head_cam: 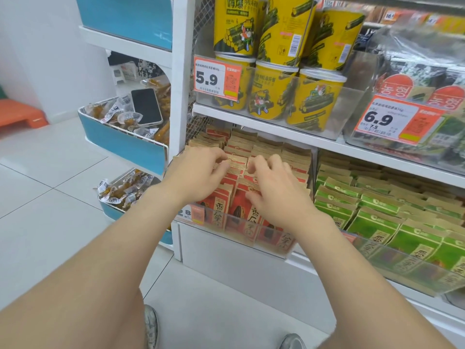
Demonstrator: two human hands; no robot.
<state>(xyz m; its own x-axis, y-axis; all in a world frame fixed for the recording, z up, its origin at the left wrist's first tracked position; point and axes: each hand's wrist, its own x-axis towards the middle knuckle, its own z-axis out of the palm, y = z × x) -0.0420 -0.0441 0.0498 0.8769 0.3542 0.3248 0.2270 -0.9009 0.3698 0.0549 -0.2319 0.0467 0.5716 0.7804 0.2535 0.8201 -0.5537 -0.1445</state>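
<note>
Forearms point(108, 250) are stretched in, red seed packets point(241, 147) are gripped at the tops by left hand point(198, 173) and right hand point(275, 190), likely to square the rows.

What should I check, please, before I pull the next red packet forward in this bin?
1. Left grip on the red packets: fingers curled over the packet tops, ok.
2. Right grip on the same packets, beside the left: ok.
3. Either grip actually pinching a packet: cannot tell, the fingertips are blurred.
4. Front-row packets standing behind the clear bin wall: ok.
5. Green packets kept in their own neighbouring bin: ok.
6. Phone lying loose on snacks in the blue basket: not ok, probably worth pocketing.
</note>
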